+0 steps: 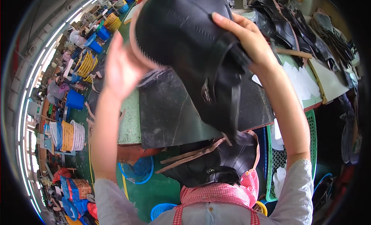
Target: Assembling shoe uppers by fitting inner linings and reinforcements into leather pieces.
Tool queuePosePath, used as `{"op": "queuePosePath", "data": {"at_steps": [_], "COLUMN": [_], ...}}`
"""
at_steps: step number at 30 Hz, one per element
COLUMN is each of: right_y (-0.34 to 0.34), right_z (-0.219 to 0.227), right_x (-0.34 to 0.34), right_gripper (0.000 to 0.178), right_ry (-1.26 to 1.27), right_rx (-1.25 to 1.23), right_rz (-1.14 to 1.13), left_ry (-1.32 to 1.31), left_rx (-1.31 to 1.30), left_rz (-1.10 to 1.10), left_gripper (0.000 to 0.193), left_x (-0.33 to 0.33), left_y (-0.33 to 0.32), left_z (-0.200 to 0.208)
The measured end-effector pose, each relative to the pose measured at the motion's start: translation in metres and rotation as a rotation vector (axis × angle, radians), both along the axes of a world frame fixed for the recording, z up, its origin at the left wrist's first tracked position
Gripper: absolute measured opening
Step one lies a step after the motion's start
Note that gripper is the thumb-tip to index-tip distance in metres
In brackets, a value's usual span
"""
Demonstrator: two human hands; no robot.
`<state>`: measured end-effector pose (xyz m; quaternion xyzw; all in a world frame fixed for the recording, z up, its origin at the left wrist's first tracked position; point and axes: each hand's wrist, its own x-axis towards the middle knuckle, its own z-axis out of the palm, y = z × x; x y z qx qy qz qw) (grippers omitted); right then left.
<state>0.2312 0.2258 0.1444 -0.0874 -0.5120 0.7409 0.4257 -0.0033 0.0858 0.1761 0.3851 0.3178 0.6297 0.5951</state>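
Note:
A black leather boot upper (174, 27) with a pinkish, notched edge is held up over the bench. My right hand (247, 39) grips its right side, thumb lying on the front face and fingers around behind. Beside the pinkish left edge is my left hand (123, 66), blurred, its fingers stretched upward and apart; part of it lies close to or behind that edge. The lower part of the upper hangs down, smeared by motion, above a dark mat (166, 112). More black leather uppers (201, 163) with pinkish edges rest on my lap, over a red checked apron (220, 194).
At the back right, black leather pieces (274, 23) are heaped on the bench near a wooden stick (293, 53). A green crate (313, 136) stands right of my lap, and a blue basket (137, 171) sits below on the left. Other people work along the far left.

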Motion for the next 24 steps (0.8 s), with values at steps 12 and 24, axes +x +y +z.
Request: {"op": "queuePosePath", "data": {"at_steps": [12,24], "right_y": [-0.034,-0.134], "right_z": [-0.072,-0.022], "right_x": [0.009,-0.018], "right_gripper": [0.073,0.038], "right_ry": [-0.237,-0.427], "right_rx": [-0.038,0.548], "right_rz": [0.43,0.035], "left_ry": [-0.231,-0.913], "left_rx": [-0.148,-0.324], "left_rz": [0.148,0.032], "left_gripper": [0.061,0.036], "left_x": [0.034,0.035], "left_y": [-0.032,-0.036], "left_z": [-0.096,-0.121]}}
